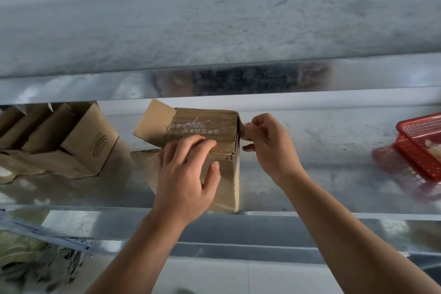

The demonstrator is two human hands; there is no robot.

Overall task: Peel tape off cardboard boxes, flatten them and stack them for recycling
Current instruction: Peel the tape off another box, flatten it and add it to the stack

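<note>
— So, where is the cardboard box (205, 126) found?

— It is seen standing on the shiny metal worktop (322, 150), near the middle of the view. One flap (154, 119) is folded open at its ten o'clock corner, and white printing is carried on the taped top face.

— And how is it held?

— It is pressed down by the left hand (186, 174), brought in from six o'clock, with fingers spread fairly straight over the near top edge and the thumb laid against the near side. At the box's three o'clock edge a strip of tape (243, 130) is pinched by the curled fingers and thumb of the right hand (269, 143).

— What is seen farther out?

— Several other cardboard boxes (78, 141) are grouped at nine o'clock, near the box. A red plastic basket (420, 148) is set at three o'clock, well apart and cut off by the frame edge; its contents are too blurred to be told.
</note>
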